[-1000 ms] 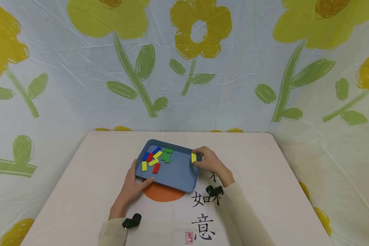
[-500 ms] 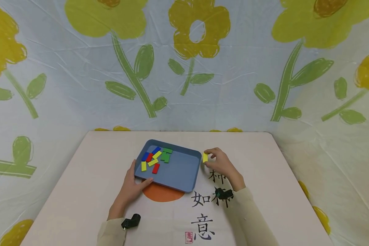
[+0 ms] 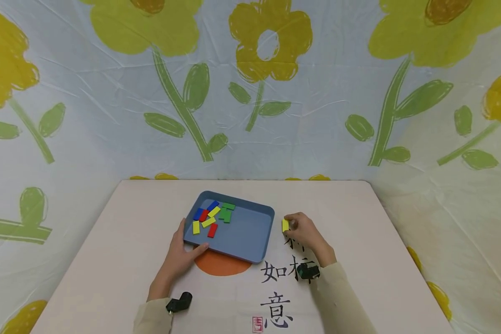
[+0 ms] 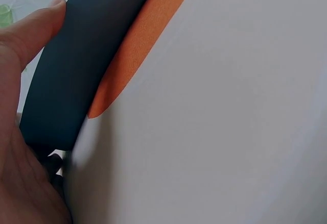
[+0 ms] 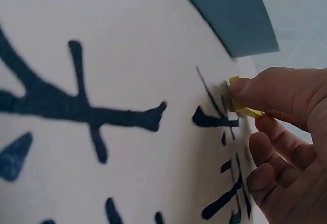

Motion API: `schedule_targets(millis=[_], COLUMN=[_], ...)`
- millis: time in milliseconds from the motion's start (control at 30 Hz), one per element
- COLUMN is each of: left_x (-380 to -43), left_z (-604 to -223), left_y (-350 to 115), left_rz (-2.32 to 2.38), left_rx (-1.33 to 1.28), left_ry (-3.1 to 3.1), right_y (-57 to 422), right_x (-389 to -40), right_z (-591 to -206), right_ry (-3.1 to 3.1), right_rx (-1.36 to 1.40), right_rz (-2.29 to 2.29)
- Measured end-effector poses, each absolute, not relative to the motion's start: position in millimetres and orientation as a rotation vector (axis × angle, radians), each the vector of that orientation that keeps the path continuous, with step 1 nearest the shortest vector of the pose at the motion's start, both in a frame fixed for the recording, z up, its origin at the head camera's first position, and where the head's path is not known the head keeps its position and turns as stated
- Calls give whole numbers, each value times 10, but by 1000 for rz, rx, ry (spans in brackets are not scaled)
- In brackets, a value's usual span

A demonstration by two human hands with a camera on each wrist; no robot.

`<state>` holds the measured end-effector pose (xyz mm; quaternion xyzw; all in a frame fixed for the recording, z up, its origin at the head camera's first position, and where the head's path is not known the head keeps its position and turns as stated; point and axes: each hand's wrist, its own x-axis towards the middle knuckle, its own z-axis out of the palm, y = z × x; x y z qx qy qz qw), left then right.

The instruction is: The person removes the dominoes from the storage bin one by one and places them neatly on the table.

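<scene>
A blue-grey tray (image 3: 246,236) lies at a slant on the table, with several small red, yellow, green and blue blocks toward its left side. At the tray's left corner my left hand (image 3: 179,255) grips the rim, thumb along the near edge; in the left wrist view the thumb (image 4: 43,22) lies against the tray wall (image 4: 87,55). Just right of the tray, my right hand (image 3: 306,232) pinches a yellow block (image 3: 285,226) by its ends. The right wrist view has this yellow block (image 5: 248,110) between thumb and fingers, close to the table surface.
Under the tray an orange disc (image 3: 221,263) is printed on a white cloth, with black brush characters (image 3: 277,311) beside it. A flowered sheet (image 3: 250,153) hangs behind the table (image 3: 342,199) and on both sides.
My right hand has carried the yellow block from over the tray's right end out past its rim, then lower and nearer. The left hand and tray stay in place.
</scene>
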<state>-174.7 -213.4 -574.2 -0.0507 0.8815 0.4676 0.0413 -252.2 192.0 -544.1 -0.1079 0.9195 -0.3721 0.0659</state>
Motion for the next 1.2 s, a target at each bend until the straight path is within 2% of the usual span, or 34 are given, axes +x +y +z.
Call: schedule_targets(millis=[1200], left_x=[-1728], left_z=[-5746], left_y=[-2085], left_rz=[1413], left_rx=[-158], left_ry=[2736], right_y=[1984], right_x=[-2457], right_z=[-5650], right_ry=[2740], right_rx=[-282], right_rz=[-1252])
